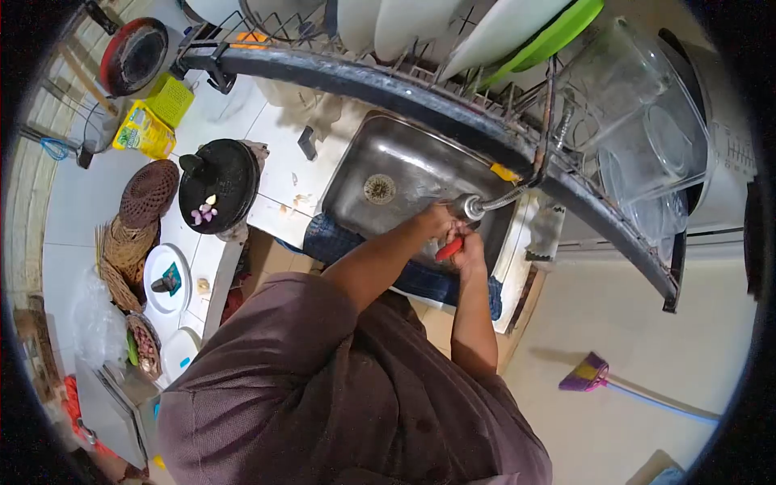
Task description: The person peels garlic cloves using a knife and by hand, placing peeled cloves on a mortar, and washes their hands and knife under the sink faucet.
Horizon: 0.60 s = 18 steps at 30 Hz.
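Note:
Both of my hands are close together over the steel sink [347, 190], right under the grey tap head [466, 208]. My right hand [470, 255] is closed around a smooth, elongated red thing [449, 249], perhaps a handle; its other end is hidden by the fingers. My left hand [438, 220] is beside the tap head, with its bent fingers touching or nearly touching the right hand. What those left fingers hold, if anything, is hidden. A flexible metal hose [509, 196] leads to the tap head. The round drain [378, 189] lies left of my hands.
A dish rack [404, 93] with plates and clear containers overhangs the sink's far side. Blue cloth [347, 242] lies along the near edge. On the left counter, a stone mortar [230, 178] holds peeled shallots [204, 214]. A broom [586, 373] lies at right.

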### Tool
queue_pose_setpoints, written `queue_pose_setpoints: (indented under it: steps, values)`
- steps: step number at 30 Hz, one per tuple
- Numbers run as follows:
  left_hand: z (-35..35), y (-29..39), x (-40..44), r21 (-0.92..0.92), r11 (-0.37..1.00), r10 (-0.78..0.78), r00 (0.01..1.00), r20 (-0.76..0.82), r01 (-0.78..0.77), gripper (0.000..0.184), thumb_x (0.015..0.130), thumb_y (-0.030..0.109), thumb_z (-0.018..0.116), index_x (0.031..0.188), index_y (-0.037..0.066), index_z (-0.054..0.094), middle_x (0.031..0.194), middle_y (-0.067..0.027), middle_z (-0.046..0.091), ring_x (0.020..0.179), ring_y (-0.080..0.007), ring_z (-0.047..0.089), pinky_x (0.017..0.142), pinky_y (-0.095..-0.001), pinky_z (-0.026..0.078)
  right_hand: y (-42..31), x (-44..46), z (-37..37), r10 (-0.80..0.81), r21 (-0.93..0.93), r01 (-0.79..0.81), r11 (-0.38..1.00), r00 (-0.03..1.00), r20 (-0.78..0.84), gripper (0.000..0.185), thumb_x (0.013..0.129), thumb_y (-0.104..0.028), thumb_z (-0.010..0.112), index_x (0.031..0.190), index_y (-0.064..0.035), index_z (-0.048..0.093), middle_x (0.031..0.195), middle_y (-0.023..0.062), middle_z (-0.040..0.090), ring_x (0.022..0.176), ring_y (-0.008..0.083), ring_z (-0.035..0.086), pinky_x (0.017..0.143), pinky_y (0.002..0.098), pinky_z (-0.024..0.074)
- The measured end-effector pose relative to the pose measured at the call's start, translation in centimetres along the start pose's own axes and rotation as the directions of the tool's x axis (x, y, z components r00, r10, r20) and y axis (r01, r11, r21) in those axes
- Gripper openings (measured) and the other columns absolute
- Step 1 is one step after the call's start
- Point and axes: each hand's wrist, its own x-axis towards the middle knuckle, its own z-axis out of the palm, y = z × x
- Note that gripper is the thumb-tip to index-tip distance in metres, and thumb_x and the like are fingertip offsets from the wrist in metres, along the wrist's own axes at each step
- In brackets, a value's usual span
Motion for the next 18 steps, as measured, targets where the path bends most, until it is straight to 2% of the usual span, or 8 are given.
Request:
queue_pose_setpoints:
  steps: [3,5,7,9,12,13,16,18]
  values:
    - [1.1,-3.0,0.2,0.409,0.910,0.131,0.981,-0.141,-0.063,0.030,0.073,0.021,0.057,0.102,0.011,0.060,0.099,-0.0059,0.063,0.101,-0.0236,0.057,0.090,-0.0374,0.043,0.0,1.4,-1.7,0.156,0.144,-0.159,0.977,0.987,0.031,0.017,0.090,-0.012,0.045,0.089,0.0008,0.056,0.076,0.0082,0.061,0.056,0.0170,0.055,0.048,0.0274,0.0467]
    - [3.4,-8.0,2.6,-0.077,0.975,0.182,0.948,-0.262,-0.208,0.041,0.074,0.033,0.065,0.109,0.013,0.060,0.109,-0.0106,0.061,0.102,-0.0227,0.057,0.087,-0.0388,0.045,0.4,1.6,-1.6,0.084,-0.124,-0.077,0.989,0.995,0.053,0.018,0.090,-0.015,0.046,0.089,0.0000,0.057,0.073,0.0078,0.060,0.054,0.0192,0.054,0.049,0.0300,0.0465]
    - [5.9,-13.4,6.7,0.576,0.818,0.235,0.908,-0.346,0.008,0.049,0.064,0.024,0.069,0.110,0.013,0.060,0.100,-0.0085,0.065,0.094,-0.0239,0.061,0.084,-0.0323,0.047,1.0,1.5,-0.9,0.043,-0.308,-0.014,0.951,0.995,0.087,0.019,0.090,-0.019,0.048,0.087,-0.0024,0.057,0.068,0.0077,0.057,0.056,0.0221,0.055,0.051,0.0334,0.0457]
    - [4.4,-12.0,6.0,0.618,0.786,0.203,0.953,-0.226,-0.021,0.043,0.067,0.023,0.067,0.107,0.010,0.061,0.097,-0.0108,0.066,0.091,-0.0248,0.062,0.081,-0.0333,0.049,1.8,3.6,-1.8,0.065,-0.297,-0.018,0.955,0.987,0.148,0.013,0.088,-0.019,0.054,0.090,-0.0069,0.058,0.069,0.0031,0.055,0.055,0.0178,0.052,0.050,0.0293,0.0449]
    - [0.6,-6.2,2.8,0.425,0.902,0.157,0.975,-0.155,-0.078,0.026,0.078,0.022,0.061,0.097,0.004,0.064,0.090,-0.0150,0.066,0.082,-0.0257,0.064,0.071,-0.0358,0.051,2.1,5.6,-2.5,0.108,-0.327,-0.043,0.944,0.977,0.183,0.010,0.088,-0.018,0.055,0.092,-0.0095,0.057,0.069,0.0015,0.054,0.055,0.0161,0.050,0.049,0.0268,0.0439]
    - [0.6,-6.2,2.4,-0.137,0.988,0.027,0.952,-0.306,-0.072,0.025,0.080,0.022,0.059,0.095,0.003,0.064,0.087,-0.0151,0.066,0.078,-0.0247,0.064,0.067,-0.0354,0.051,2.2,5.4,-2.0,0.123,-0.339,-0.054,0.939,0.975,0.184,0.010,0.088,-0.018,0.054,0.092,-0.0096,0.057,0.069,0.0019,0.054,0.055,0.0163,0.050,0.048,0.0266,0.0435]
    - [-1.6,-2.9,0.1,-0.561,0.824,-0.290,0.914,-0.285,0.086,0.031,0.085,0.030,0.060,0.091,-0.001,0.062,0.078,-0.0120,0.064,0.064,-0.0179,0.062,0.052,-0.0304,0.049,2.3,2.8,1.0,0.089,-0.219,-0.008,0.976,0.927,0.365,0.009,0.089,-0.017,0.051,0.092,-0.0099,0.056,0.070,0.0022,0.053,0.055,0.0162,0.050,0.048,0.0248,0.0431]
    - [-3.4,-0.3,-1.8,-0.599,0.762,-0.424,0.888,-0.175,0.246,0.035,0.084,0.034,0.063,0.095,0.001,0.059,0.087,-0.0109,0.063,0.067,-0.0148,0.061,0.051,-0.0295,0.049,3.2,4.4,1.5,0.078,-0.258,-0.008,0.966,0.962,0.261,0.010,0.089,-0.018,0.049,0.094,-0.0120,0.055,0.070,0.0019,0.053,0.056,0.0152,0.051,0.047,0.0244,0.0431]
